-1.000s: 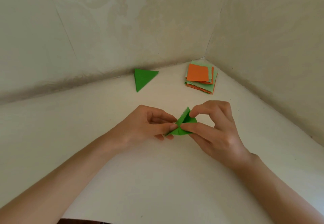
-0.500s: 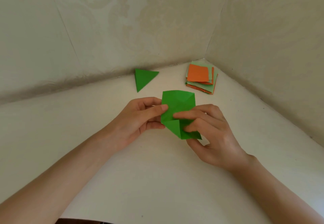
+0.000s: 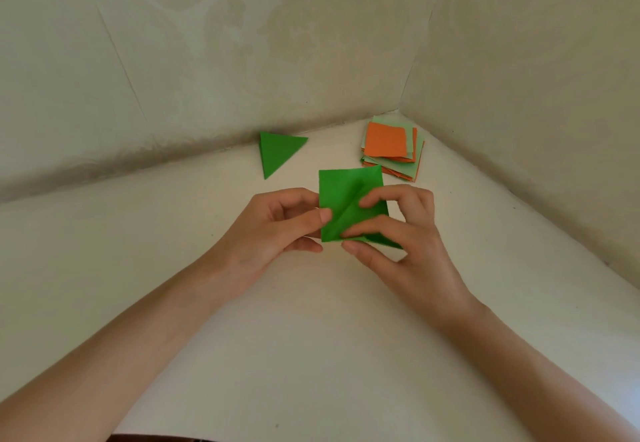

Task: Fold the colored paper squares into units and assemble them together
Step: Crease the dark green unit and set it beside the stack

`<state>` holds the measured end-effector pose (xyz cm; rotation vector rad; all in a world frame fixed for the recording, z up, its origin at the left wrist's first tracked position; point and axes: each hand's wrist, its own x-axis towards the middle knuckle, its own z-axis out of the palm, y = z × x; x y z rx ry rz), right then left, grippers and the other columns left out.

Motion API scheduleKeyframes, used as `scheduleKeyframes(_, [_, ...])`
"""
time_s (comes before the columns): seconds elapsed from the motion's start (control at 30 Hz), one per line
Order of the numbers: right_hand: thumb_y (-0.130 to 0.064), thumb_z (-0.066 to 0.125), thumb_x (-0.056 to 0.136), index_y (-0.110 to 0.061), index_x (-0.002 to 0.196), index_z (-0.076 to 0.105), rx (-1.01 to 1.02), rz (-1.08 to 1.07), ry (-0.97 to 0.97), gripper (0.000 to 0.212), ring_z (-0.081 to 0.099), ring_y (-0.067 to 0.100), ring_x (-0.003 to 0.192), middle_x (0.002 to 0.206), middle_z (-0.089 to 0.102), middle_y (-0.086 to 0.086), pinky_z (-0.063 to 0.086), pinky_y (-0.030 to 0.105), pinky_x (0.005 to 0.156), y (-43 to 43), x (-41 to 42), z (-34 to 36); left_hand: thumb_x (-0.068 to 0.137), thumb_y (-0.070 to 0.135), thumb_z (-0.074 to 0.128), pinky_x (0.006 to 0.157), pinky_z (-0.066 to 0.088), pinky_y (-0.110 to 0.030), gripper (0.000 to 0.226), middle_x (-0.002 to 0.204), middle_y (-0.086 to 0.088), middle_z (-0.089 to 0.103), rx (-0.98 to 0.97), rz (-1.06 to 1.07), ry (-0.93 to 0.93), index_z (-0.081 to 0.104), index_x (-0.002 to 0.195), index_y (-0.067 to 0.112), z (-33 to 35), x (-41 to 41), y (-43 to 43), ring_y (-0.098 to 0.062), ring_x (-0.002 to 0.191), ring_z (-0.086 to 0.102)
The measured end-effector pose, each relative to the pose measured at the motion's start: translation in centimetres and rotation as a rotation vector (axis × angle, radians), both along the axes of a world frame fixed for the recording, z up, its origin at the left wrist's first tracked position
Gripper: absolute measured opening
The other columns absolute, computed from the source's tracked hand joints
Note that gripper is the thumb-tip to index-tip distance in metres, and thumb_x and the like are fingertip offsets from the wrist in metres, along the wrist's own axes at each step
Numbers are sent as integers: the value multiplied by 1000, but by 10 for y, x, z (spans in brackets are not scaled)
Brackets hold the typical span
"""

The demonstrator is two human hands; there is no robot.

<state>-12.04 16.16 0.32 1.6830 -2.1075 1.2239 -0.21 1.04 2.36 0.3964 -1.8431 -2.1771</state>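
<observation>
Above the table (image 3: 311,320), both hands (image 3: 346,233) pinch green paper (image 3: 346,195) — fingers curled.

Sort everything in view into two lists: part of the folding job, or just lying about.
Job: green sheet, pinched by left hand and right hand; folded green triangle; stack of orange and pale green squares.
Not part of it: white table; wallpapered walls.

The creased sheet (image 3: 343,195) sits between the left hand (image 3: 273,233) and the right hand (image 3: 405,247). Behind it on the table (image 3: 311,355), the folded triangle (image 3: 277,152) lies left, the stack of squares (image 3: 391,150) right.
</observation>
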Motion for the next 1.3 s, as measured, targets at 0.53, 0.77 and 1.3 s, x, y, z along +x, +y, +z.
scheduleKeyframes(0.53, [-17,74,77,-29,117,41,44,-135,-842,54,59,-2,71,88,63,-6,46,14,66,-5,13,14,68,16,67,70,55,-21,18,87,-2,73,110,-53,14,76,82,21,-5,-3,9,-9,84,68])
scheduleKeyframes(0.77, [-16,47,94,-8,109,52,16,110,-968,17,53,20,64,66,65,2,43,30,63,1,0,17,66,6,65,61,55,-18,16,77,-5,71,291,30,-13,76,75,14,-9,-8,5,-9,69,67])
scheduleKeyframes(1.3, [-13,53,91,-5,96,58,98,108,-1033,11,55,17,54,71,70,13,43,25,52,3,0,17,80,3,67,50,44,-16,7,65,2,67,-62,127,-65,67,85,8,-11,-7,7,-6,61,64])
